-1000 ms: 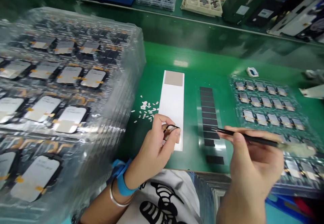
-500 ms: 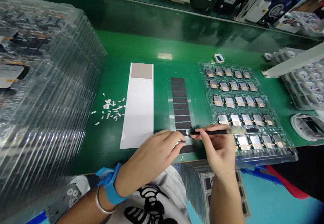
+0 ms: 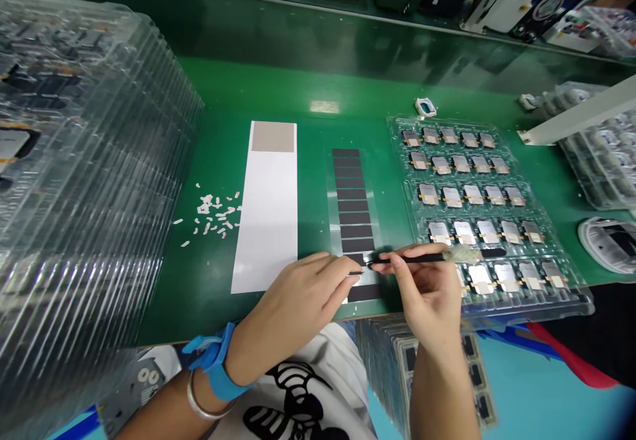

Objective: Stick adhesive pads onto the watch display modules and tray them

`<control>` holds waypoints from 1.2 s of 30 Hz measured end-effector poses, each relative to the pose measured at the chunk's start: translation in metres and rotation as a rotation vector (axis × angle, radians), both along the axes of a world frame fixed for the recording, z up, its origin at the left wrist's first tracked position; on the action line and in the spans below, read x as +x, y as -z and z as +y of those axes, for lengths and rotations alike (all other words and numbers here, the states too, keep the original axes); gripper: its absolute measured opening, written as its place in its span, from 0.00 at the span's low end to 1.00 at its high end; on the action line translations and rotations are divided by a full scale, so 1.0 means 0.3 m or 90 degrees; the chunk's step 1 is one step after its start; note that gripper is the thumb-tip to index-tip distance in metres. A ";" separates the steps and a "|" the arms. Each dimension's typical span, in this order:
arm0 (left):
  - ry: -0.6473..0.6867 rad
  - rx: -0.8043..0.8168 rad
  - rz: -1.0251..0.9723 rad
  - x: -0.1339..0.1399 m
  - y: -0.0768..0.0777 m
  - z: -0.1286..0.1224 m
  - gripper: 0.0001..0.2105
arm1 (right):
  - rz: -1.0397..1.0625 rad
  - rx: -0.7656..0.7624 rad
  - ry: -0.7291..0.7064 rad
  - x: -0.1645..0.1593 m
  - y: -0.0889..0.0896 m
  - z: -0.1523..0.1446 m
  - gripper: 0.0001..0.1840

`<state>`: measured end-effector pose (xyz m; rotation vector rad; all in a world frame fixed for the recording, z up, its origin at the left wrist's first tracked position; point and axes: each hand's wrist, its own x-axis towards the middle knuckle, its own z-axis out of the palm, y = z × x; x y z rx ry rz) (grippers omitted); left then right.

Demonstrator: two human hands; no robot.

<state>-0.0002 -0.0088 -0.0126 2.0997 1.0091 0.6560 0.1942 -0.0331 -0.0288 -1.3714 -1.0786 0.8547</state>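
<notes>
My right hand (image 3: 430,287) grips slim black tweezers (image 3: 430,258), wrapped with pale tape toward the back end. Their tip points left, down at a clear strip (image 3: 334,228) carrying a column of dark grey rectangular stickers (image 3: 352,205). Close to that tip, my left hand (image 3: 303,294) is closed in a pinch over the strip's lower part. A small thin piece with a dark edge (image 3: 354,273) shows at its fingertips, seen edge-on; its kind is unclear. Right of the strip lies a clear plastic tray (image 3: 412,211) with rows of small silvery display modules (image 3: 473,195).
A long white sheet (image 3: 265,221) with a beige block lies left of the strip. White scraps (image 3: 218,218) are scattered beside it. Tall stacked clear trays (image 3: 149,128) stand at far left. A white post (image 3: 576,118) and more trays (image 3: 606,155) are at right.
The held piece's lit face, visible before, now shows mostly as a thin dark edge. Both hands have stayed nearly in place; the view has shifted slightly.
</notes>
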 end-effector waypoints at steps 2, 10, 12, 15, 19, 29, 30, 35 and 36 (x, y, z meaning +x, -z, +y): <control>-0.037 0.022 -0.020 0.002 0.000 -0.001 0.07 | 0.010 0.005 0.007 -0.001 0.000 0.002 0.11; -0.113 -0.074 -0.124 -0.007 -0.016 0.004 0.05 | 0.021 0.080 0.016 0.004 -0.004 0.021 0.10; -0.123 -0.086 -0.148 -0.007 -0.020 0.005 0.06 | 0.022 0.110 0.053 -0.013 -0.030 0.018 0.10; -0.148 -0.090 -0.173 -0.008 -0.022 0.006 0.09 | 0.048 0.172 0.101 -0.069 -0.082 0.001 0.10; -0.139 -0.103 -0.167 -0.016 -0.023 0.004 0.12 | 0.072 0.223 0.082 -0.168 -0.130 -0.019 0.10; -0.116 -0.091 -0.189 -0.028 -0.021 0.001 0.11 | 0.092 0.251 0.078 -0.275 -0.145 -0.009 0.10; -0.116 -0.089 -0.196 -0.028 -0.019 0.000 0.12 | 0.090 0.263 0.084 -0.281 -0.144 -0.009 0.10; -0.136 -0.078 -0.187 -0.036 -0.019 -0.006 0.19 | 0.035 0.298 0.106 -0.309 -0.128 -0.006 0.12; -0.134 -0.077 -0.186 -0.038 -0.020 -0.007 0.20 | 0.031 0.307 0.111 -0.313 -0.125 -0.005 0.13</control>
